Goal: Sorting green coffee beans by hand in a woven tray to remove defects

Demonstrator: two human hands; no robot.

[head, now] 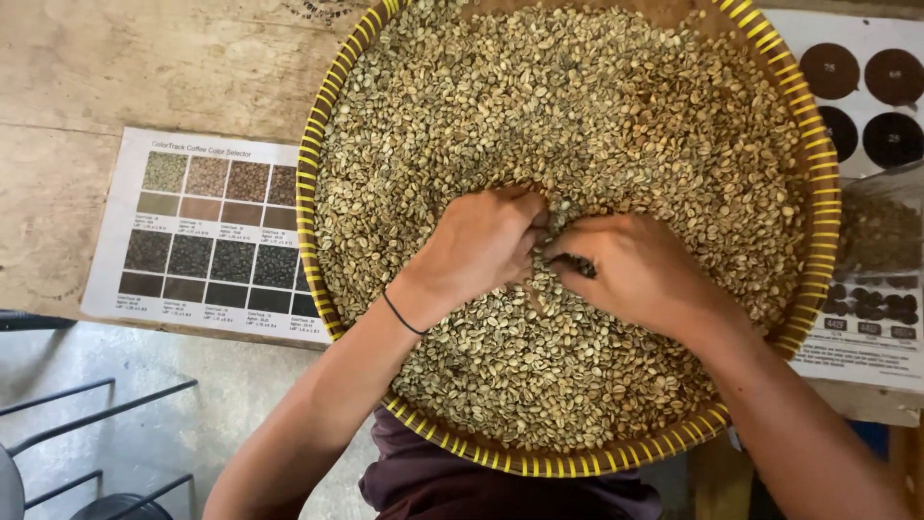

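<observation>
So you've got both hands buried in the pale green unroasted coffee beans (577, 125) filling that big round woven tray with the yellow-striped rim (310, 207), which sits on the worn wooden table (144, 58). Your left hand (481, 241) is curled loosely, fingertips pinching into the beans, and your right hand (630, 265) is cupped with a few beans under the fingers, though I can't tell if either actually grips one. Judging by the full tray, most of the sorting looks undone. There's a printed colour chart of bean swatches (207, 231) beside the tray.
</observation>
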